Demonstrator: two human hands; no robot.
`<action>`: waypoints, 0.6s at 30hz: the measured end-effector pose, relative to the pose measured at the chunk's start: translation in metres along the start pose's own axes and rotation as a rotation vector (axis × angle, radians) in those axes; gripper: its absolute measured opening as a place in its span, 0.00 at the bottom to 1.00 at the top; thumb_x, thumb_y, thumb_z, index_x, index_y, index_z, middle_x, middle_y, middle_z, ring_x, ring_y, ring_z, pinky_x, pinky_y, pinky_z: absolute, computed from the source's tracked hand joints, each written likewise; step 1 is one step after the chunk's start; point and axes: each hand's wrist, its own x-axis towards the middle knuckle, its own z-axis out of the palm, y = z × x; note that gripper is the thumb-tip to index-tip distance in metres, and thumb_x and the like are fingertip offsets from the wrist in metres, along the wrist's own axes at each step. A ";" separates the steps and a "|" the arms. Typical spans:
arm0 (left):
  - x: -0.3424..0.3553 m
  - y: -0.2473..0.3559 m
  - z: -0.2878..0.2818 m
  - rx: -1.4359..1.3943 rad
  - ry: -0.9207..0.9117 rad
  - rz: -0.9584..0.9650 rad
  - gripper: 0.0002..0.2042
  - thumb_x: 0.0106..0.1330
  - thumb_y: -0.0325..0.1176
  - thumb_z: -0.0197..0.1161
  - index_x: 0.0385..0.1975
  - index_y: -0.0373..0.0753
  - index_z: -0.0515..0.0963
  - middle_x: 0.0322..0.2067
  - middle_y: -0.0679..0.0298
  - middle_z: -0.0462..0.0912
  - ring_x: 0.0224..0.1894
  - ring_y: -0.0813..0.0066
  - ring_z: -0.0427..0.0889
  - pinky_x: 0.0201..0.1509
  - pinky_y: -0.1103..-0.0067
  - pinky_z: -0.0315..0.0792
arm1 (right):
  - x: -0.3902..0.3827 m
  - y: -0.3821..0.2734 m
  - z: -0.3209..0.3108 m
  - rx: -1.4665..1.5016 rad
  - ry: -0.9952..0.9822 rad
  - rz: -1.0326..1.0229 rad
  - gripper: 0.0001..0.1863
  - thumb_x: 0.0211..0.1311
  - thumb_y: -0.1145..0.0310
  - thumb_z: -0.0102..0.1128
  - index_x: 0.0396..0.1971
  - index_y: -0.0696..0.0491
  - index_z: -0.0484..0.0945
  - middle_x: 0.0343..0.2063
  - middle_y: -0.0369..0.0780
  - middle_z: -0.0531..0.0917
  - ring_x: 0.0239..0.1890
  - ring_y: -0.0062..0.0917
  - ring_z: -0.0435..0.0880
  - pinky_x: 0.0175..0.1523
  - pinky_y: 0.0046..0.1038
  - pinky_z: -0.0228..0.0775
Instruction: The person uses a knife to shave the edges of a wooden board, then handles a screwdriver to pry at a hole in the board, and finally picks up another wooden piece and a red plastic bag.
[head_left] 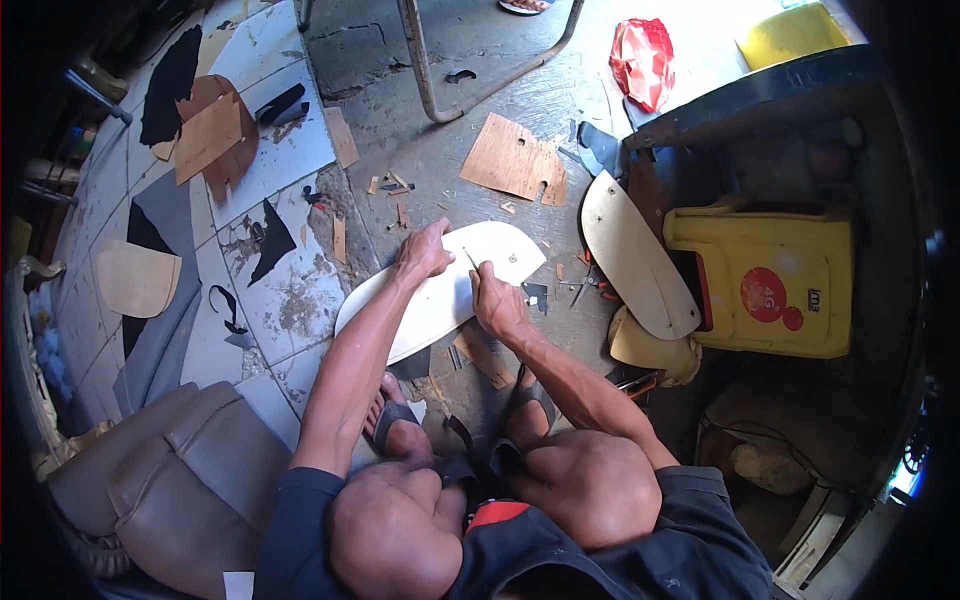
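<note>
I crouch over a white board with rounded ends and a small metal fitting near its right end. My left hand grips the board's far edge with closed fingers. My right hand is closed around a thin pointed tool, whose tip is on or just above the board's top. Beside the board, small dark scraps and pliers lie on the floor. A similar pale board with small fittings leans at the right.
Cut plywood, scattered leather-like scraps and a grey sheet lie around. A metal chair leg stands ahead, with part of someone's sandalled foot beyond. A yellow plastic container sits in a dark cabinet. A padded seat is lower left.
</note>
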 end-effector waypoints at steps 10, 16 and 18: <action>0.005 0.001 -0.001 -0.007 0.036 0.027 0.25 0.53 0.35 0.74 0.52 0.40 0.76 0.46 0.49 0.84 0.52 0.50 0.82 0.57 0.64 0.74 | 0.027 0.004 -0.011 -0.095 -0.108 0.053 0.15 0.76 0.56 0.40 0.45 0.54 0.64 0.25 0.62 0.82 0.30 0.63 0.82 0.38 0.59 0.73; 0.006 -0.001 0.000 0.007 0.031 0.028 0.25 0.54 0.35 0.74 0.52 0.40 0.76 0.47 0.49 0.84 0.53 0.51 0.82 0.57 0.64 0.74 | 0.026 0.003 -0.009 -0.092 -0.097 0.045 0.15 0.76 0.56 0.40 0.45 0.54 0.64 0.25 0.63 0.81 0.31 0.63 0.82 0.38 0.60 0.73; 0.006 0.000 -0.001 0.002 0.025 0.026 0.24 0.54 0.35 0.74 0.52 0.40 0.76 0.47 0.49 0.84 0.53 0.51 0.82 0.57 0.64 0.74 | 0.027 0.004 -0.009 -0.086 -0.105 0.056 0.15 0.76 0.56 0.40 0.45 0.54 0.64 0.25 0.63 0.81 0.30 0.63 0.82 0.38 0.59 0.73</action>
